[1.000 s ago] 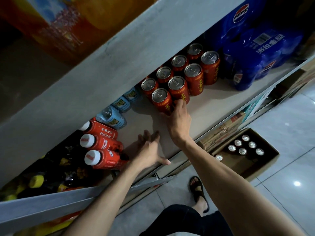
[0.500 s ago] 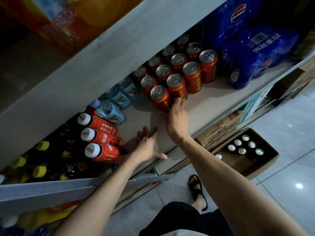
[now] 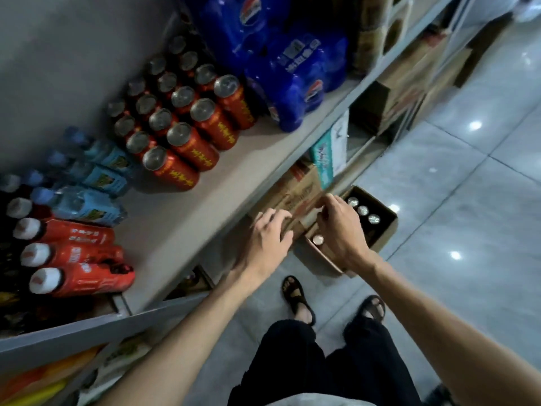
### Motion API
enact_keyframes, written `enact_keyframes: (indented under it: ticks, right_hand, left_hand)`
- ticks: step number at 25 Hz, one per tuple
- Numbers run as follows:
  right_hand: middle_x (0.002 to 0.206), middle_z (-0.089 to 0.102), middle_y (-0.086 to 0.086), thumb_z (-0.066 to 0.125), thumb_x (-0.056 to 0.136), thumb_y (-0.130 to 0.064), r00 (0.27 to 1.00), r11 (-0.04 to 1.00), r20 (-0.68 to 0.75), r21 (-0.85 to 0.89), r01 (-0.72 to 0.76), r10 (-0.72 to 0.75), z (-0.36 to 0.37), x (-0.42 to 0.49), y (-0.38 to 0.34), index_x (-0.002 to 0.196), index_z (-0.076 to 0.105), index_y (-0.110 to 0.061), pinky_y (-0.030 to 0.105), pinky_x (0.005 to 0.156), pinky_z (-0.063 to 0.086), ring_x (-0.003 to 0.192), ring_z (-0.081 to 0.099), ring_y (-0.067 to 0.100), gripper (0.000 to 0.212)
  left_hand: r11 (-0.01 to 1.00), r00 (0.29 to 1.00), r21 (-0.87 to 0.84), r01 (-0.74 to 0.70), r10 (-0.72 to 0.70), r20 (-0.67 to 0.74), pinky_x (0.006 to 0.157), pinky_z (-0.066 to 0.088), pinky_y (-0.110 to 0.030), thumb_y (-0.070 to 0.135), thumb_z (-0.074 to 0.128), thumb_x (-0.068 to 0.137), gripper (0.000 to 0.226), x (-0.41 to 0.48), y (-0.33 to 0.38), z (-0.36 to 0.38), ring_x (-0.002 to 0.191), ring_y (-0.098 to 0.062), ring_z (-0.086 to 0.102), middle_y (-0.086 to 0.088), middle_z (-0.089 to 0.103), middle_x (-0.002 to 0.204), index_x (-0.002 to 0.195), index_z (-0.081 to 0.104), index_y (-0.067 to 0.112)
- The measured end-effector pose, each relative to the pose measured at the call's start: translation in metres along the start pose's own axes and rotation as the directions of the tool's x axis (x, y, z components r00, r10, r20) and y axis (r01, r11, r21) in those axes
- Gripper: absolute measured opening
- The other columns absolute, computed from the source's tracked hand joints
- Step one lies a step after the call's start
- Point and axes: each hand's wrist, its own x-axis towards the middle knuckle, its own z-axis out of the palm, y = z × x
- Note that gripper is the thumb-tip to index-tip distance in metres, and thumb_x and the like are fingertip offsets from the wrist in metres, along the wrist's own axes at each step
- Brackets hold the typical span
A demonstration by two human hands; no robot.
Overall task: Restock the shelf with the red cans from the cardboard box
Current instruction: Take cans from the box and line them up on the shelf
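Several red cans (image 3: pixel 187 133) stand in rows on the grey shelf (image 3: pixel 181 218), filling its back middle. On the floor below is the open cardboard box (image 3: pixel 383 232), with three silver can tops (image 3: pixel 364 210) showing at its far end and one can top (image 3: pixel 318 239) at its near end. My right hand (image 3: pixel 341 230) hovers over the box with its fingers curled downward and covers the box's middle. Nothing shows in its grip. To the left, my left hand (image 3: pixel 268 238) is level with the shelf's front edge, fingers bent and empty.
Blue shrink-wrapped soda packs (image 3: pixel 292 68) sit to the right of the cans. Water bottles (image 3: pixel 87 183) and red bottles (image 3: pixel 73 259) lie to their left. Cartons (image 3: pixel 295 189) fill the space under the shelf. My sandalled feet (image 3: pixel 297 297) stand on the tiled floor (image 3: pixel 468 200).
Both hands have left the shelf and dropped toward the box on the floor. My right hand let go of the front can, and the view has tilted downward.
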Motion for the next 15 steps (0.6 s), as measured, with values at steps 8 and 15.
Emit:
enact_keyframes:
  ticks: [8, 15]
  right_hand:
    - [0.092, 0.067, 0.012, 0.047, 0.088, -0.016, 0.871, 0.936, 0.385, -0.288, -0.202, 0.306, 0.043, -0.033, 0.214, 0.092, 0.052, -0.016, 0.035, 0.06, 0.044, 0.085, 0.064, 0.036, 0.007]
    - [0.102, 0.05, 0.001, 0.056, 0.089, -0.019, 0.759, 0.926, 0.57, -0.359, -0.114, 0.314, 0.244, 0.002, 0.401, 0.119, 0.051, -0.027, 0.032, 0.06, 0.042, 0.084, 0.063, 0.028, 0.031]
  left_hand:
    - [0.746, 0.579, -0.086, 0.66, -0.433, 0.691, 0.055, 0.042, -0.026, 0.012, 0.061, 0.092, 0.017, 0.067, -0.028, 0.214, 0.066, -0.019, 0.06, -0.006, 0.063, 0.082, 0.109, 0.059, 0.008]
    - [0.546, 0.471, -0.076, 0.835, -0.635, 0.612, 0.09, 0.052, -0.036, 0.014, 0.06, 0.092, 0.053, 0.161, -0.172, 0.452, 0.105, -0.031, 0.063, -0.02, 0.058, 0.124, 0.139, 0.039, 0.002]
